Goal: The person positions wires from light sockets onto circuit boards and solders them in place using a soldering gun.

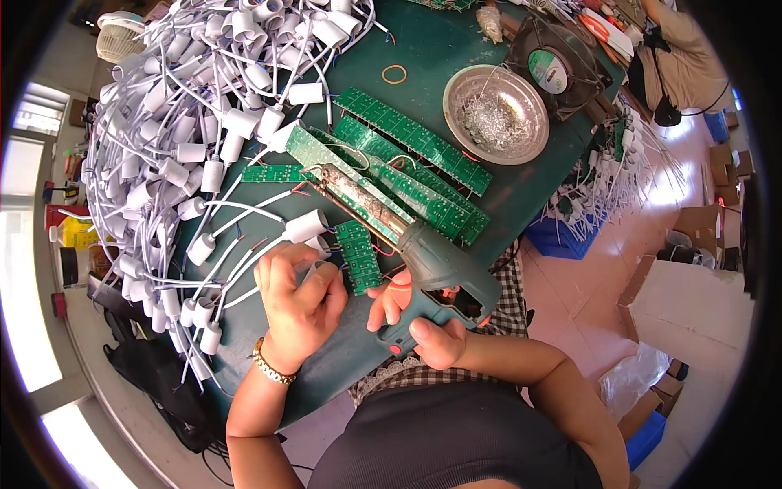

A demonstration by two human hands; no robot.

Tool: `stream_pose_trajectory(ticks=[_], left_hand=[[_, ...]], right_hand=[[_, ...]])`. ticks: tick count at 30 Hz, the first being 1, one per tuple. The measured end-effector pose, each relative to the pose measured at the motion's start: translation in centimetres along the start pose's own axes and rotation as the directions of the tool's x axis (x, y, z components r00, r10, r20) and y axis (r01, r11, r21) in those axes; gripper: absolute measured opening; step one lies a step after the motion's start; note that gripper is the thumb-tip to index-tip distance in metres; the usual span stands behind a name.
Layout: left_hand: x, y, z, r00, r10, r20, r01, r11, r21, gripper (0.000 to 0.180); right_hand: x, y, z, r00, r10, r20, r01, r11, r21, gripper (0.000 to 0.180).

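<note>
My right hand grips a dark green soldering gun, its thumb round the handle. The gun's scorched metal barrel points to the upper left, over long green circuit boards. My left hand is closed, fingers curled, around what looks like a white lamp holder; the fingers hide most of it. Just beyond them lies another white lamp holder with a white cable. A short panel of small green circuit boards lies between my hands, with thin red and blue wires around it.
White lamp holders with cables form a large heap at the left. A metal bowl with silvery scraps stands at the far right beside a black fan. A rubber band lies on the green table. Another person is at the upper right.
</note>
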State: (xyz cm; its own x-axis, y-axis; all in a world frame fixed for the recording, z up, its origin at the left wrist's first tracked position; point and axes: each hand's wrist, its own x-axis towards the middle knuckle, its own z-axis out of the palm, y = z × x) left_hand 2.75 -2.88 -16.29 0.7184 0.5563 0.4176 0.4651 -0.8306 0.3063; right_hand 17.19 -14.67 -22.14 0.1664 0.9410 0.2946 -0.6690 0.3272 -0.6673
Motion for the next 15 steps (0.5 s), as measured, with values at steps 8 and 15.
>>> stream_pose_trajectory(ticks=[8, 15], left_hand=[[-0.6, -0.4, 1.2, 0.968, -0.247, -0.046, 0.232, 0.950, -0.211, 0.016], [-0.4, -0.5, 1.8, 0.974, -0.210, -0.080, 0.195, 0.968, -0.160, 0.021]], right_hand=[[-1.9, -5.1, 0.1, 0.969, 0.248, 0.006, -0.239, 0.939, -0.246, 0.054], [-4.8, -9.3, 0.0, 0.895, 0.421, -0.147, -0.418, 0.678, -0.605, 0.036]])
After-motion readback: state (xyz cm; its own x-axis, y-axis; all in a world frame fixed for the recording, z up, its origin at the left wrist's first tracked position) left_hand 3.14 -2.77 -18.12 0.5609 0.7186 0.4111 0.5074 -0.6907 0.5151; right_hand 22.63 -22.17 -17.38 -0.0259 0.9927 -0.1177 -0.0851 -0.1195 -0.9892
